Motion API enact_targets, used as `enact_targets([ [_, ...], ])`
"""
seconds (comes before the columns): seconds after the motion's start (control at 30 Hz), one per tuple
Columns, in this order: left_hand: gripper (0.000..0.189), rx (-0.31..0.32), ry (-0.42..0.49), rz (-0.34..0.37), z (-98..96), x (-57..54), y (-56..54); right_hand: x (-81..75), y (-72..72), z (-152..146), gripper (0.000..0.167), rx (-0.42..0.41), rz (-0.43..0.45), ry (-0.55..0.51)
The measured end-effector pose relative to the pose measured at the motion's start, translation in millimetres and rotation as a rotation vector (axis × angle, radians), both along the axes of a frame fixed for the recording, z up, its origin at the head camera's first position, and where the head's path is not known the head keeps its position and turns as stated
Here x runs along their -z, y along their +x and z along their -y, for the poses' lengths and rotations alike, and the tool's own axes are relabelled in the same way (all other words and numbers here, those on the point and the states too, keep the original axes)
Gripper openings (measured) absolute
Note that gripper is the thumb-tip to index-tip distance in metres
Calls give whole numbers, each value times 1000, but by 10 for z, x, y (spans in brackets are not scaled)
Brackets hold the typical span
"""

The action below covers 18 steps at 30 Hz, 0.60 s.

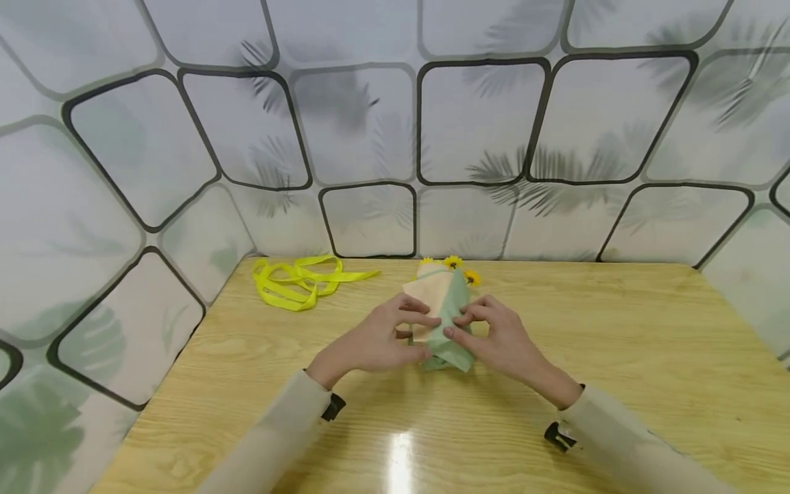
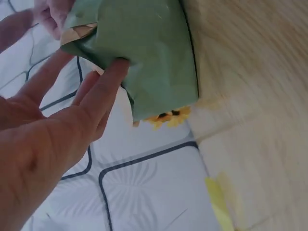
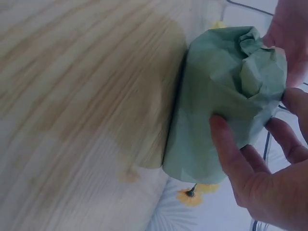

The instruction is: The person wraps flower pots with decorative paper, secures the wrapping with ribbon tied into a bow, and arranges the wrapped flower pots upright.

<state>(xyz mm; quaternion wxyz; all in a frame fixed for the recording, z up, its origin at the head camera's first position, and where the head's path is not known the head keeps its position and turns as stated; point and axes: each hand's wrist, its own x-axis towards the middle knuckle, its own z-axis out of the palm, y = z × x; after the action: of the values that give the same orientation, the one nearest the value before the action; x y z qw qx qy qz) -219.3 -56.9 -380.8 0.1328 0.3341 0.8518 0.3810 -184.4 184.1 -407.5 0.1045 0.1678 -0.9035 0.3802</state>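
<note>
A small bouquet lies on the table, rolled in wrapping paper (image 1: 453, 302) that is pale green on one face and peach on the other. Yellow sunflowers (image 1: 453, 262) peek out at its far end, while the near end is crumpled and folded. From the left, my left hand (image 1: 391, 333) presses fairly straight fingers (image 2: 108, 82) on the paper, its thumb by the near end. Opposite it, my right hand (image 1: 496, 336) pinches the green paper between thumb and index finger. Another fingertip of that hand (image 3: 260, 178) presses the paper's side.
A loose, looped yellow ribbon (image 1: 302, 281) lies at the table's far left. The wooden table (image 1: 617, 357) meets a patterned fabric wall (image 1: 370, 219) along its back edge. Dark straps show at both sleeve cuffs.
</note>
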Motion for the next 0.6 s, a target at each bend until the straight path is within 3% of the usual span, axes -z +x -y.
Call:
enact_targets([
  [0.07, 35, -105, 14, 46, 6, -11, 19, -1, -13, 41, 13, 24, -5, -8],
  [0.2, 33, -309, 46, 50, -49, 58, 16, 1, -22, 58, 15, 54, 18, -45],
  [0.27, 34, -366, 63, 104, -51, 113, 10, 9, -26, 56, 16, 59, 41, -63],
  [0.33, 41, -386, 62, 194, -28, 159, -11, 15, -31, 57, 17, 59, 62, -77],
  [0.5, 53, -370, 164, 490, -13, 189, -100, -17, -24, 64, 20, 77, 107, -82],
  [0.6, 61, -387, 221, 585, -35, 203, -136, -47, -3, 75, 28, 101, 155, -66],
])
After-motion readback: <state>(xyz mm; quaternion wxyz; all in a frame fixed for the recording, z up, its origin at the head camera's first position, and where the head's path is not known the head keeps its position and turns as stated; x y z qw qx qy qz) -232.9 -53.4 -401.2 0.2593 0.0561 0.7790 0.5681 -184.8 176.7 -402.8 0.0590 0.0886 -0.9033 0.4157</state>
